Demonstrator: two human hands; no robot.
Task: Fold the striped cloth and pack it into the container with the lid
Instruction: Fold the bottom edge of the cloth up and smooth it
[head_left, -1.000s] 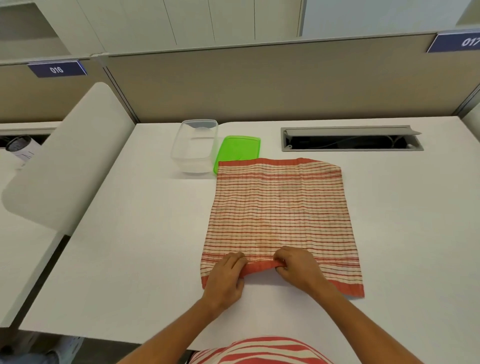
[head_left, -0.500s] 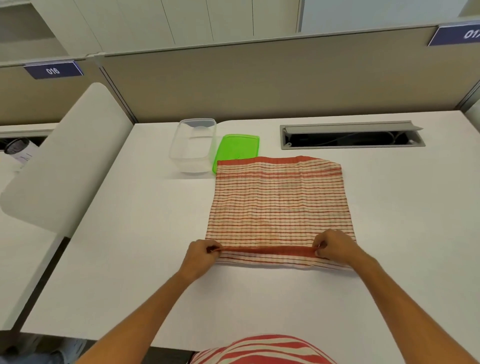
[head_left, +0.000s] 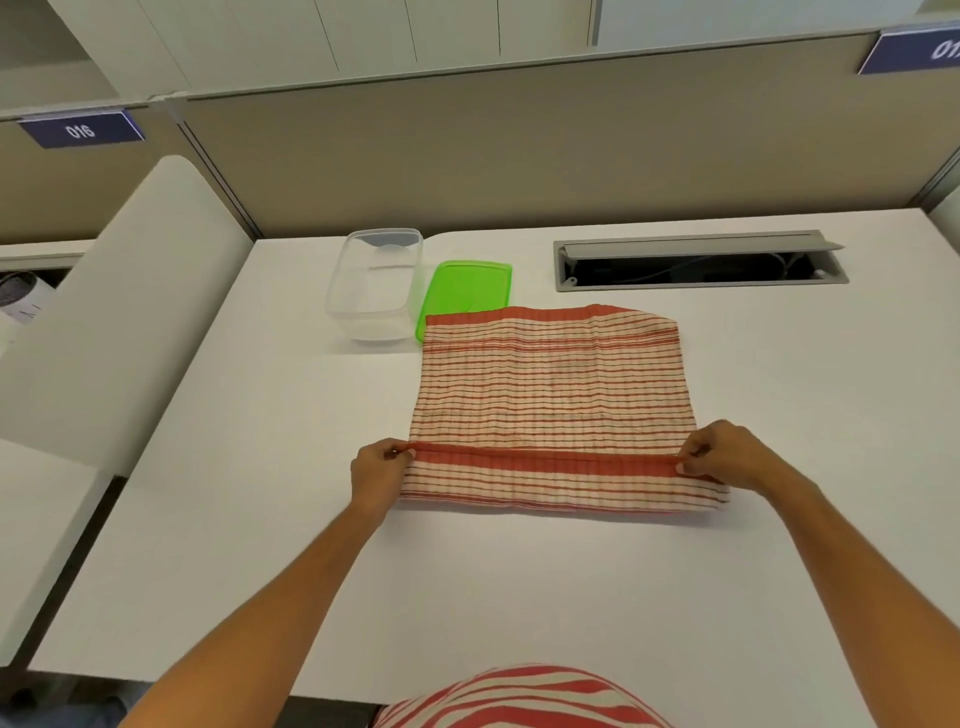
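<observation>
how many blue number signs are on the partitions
2: one reading 016 on the far-left partition, one at the top right, cut off by the frame edge. Others may lie outside the view.

We see the striped cloth lying flat, near edge folded over. The clear box is open, green lid beside it.

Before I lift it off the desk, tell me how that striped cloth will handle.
The striped cloth will likely be floppy: its near edge already lies folded over itself where the left hand and right hand pinch it. It is probably light, since fingertip pinches are enough to hold it. It looks thin and faintly creased, so it may sag wherever it is not held.
</observation>
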